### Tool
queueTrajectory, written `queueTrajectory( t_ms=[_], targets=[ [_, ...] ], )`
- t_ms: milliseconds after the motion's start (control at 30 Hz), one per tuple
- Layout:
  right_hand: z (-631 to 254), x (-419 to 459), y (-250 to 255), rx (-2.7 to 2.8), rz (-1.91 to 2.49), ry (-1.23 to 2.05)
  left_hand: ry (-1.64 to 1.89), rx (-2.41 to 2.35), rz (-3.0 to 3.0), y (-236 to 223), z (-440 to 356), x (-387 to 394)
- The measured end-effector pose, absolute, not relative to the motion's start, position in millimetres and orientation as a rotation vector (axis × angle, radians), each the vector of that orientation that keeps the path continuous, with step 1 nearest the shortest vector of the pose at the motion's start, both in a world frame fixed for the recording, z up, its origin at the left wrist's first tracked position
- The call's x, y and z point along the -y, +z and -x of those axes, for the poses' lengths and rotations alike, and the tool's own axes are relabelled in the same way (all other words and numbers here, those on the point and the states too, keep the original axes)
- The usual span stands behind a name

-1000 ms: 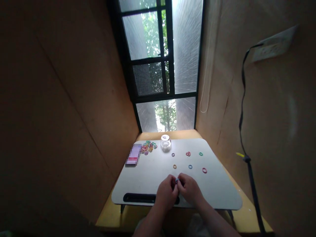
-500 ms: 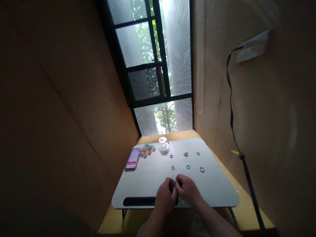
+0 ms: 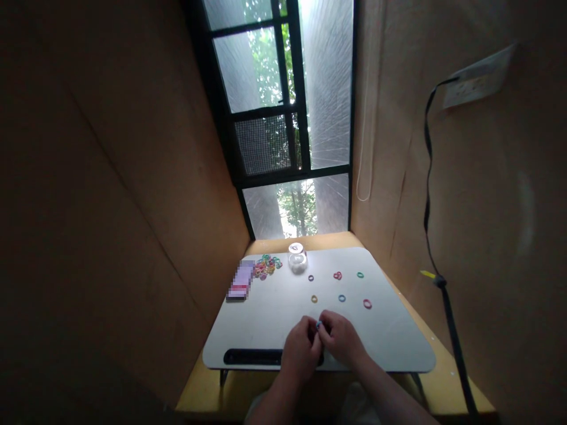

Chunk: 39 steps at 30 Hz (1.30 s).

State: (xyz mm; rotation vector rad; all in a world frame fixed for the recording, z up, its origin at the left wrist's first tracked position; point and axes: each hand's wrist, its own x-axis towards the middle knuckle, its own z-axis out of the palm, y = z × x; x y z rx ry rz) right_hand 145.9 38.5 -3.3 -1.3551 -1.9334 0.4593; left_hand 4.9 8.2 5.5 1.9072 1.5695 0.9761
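Above the near middle of the white lap table (image 3: 261, 327), my left hand (image 3: 302, 348) and my right hand (image 3: 340, 339) meet with fingertips pinched together. Between them is a small blue hair tie (image 3: 319, 324), mostly covered by the fingers. Just beyond my hands lie single hair ties in two loose rows: a yellow one (image 3: 314, 298), a blue one (image 3: 342, 298) and a pink one (image 3: 367, 304) in the nearer row. Farther back are a dark purple one (image 3: 310, 278), a red cluster (image 3: 338, 275) and a green one (image 3: 360, 275).
A heap of mixed-colour hair ties (image 3: 267, 267) lies at the back left beside a phone (image 3: 241, 280). A clear jar with a white lid (image 3: 297, 258) stands at the back. A black slot (image 3: 252, 356) runs along the near edge. Walls close in both sides; a strap (image 3: 447, 319) hangs right.
The view has shifted slightly, so the table appears a little to the right. Both hands stay together, pinching the blue hair tie; the things on the table keep their places.
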Motion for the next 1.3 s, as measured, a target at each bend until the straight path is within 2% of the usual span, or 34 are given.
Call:
queueTrajectory(
  t_ms=[400, 933, 1300],
  targets=[
    [-144.6, -40.8, -5.3, 1.940, 1.344, 0.501, 1.107, -1.496, -1.745, 1.5, 0.1, -16.6],
    [-145.0, -39.6, -6.7, 1.905, 1.326, 0.495, 1.118, -1.497, -1.746, -0.9, 2.4, -18.4],
    [-148.8, -36.9, -2.1, 1.892, 1.209, 0.612, 1.090, -1.544, -1.789, 0.4, 1.8, -17.0]
  ],
)
